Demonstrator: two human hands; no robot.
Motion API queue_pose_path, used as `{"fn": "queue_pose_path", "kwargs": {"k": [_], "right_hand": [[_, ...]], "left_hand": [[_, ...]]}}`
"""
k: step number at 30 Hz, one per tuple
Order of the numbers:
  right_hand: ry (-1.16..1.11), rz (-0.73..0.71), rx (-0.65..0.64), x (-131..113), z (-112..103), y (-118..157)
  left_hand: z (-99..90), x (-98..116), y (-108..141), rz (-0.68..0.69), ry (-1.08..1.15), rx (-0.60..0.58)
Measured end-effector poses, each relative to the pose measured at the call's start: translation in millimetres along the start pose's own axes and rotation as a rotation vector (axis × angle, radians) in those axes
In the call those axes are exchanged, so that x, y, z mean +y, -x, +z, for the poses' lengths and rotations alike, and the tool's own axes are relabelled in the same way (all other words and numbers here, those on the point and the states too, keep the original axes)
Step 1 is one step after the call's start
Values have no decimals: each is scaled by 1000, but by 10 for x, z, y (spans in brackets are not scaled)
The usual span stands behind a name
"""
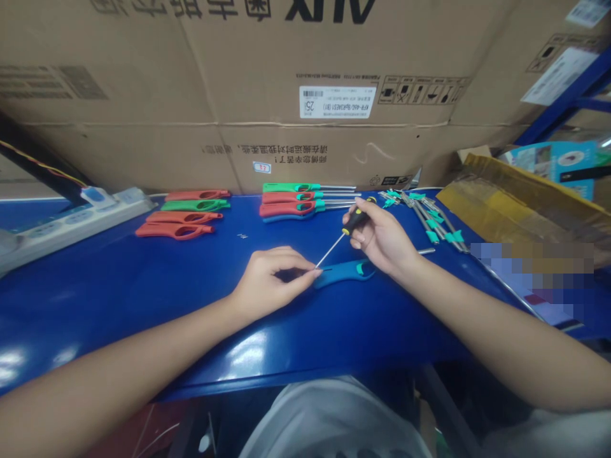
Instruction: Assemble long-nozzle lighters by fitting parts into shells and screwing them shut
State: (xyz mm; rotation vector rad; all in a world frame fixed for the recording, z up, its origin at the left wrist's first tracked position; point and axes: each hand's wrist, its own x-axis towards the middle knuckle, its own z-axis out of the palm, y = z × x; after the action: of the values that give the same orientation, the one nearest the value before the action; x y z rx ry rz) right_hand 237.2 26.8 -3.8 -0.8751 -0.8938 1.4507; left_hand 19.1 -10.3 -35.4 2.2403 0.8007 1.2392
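Observation:
My right hand [382, 238] grips a screwdriver [357, 220] by its black and yellow handle, its shaft slanting down to the left. At the shaft's tip, the thumb and fingertips of my left hand [272, 278] are pinched together; whatever they hold is too small to make out. Just beneath and to the right lies a blue gas lighter [341, 273] on the table, with a teal trigger part. Its metal tube [426, 251] shows beyond my right wrist, which hides part of it.
Orange and green lighter handles [179, 231] lie at left beside a power strip [71, 222]. Assembled lighters [289, 197] line the back. Tiny metal pieces [242, 236] sit nearer. Metal tubes with teal parts [432, 219] lie right, near a taped carton [520, 203]. Cardboard [157, 143] stands behind.

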Motion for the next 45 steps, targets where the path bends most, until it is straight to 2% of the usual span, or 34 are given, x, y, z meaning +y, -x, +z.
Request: {"fn": "queue_pose_path", "kwargs": {"k": [6,12,16,20,24,31,36,38,45], "right_hand": [[166,-186,-174,-75,-5,63],[340,-264,-555,-160,-66,196],[429,-306,-668,-156,-37,336],[489,-433,-644,-86,27,436],[493,-530,-562,-46,62,471],[480,-410,-492,-84,80,451],[375,-425,-261,-85,110,415],[373,-445,-205,-83,116,407],[420,-491,-254,-45,87,384]], "left_hand": [[8,8,20,-93,-28,-96],[7,8,34,-79,-74,-259],[4,14,45,-61,-27,-376],[6,23,53,-96,42,-434],[13,26,37,-134,105,-415],[14,-2,15,-131,123,-364],[-30,-6,-27,-28,-61,-234],[-40,-19,-33,-20,-137,-229],[-9,-102,6,-73,-145,-322]]}}
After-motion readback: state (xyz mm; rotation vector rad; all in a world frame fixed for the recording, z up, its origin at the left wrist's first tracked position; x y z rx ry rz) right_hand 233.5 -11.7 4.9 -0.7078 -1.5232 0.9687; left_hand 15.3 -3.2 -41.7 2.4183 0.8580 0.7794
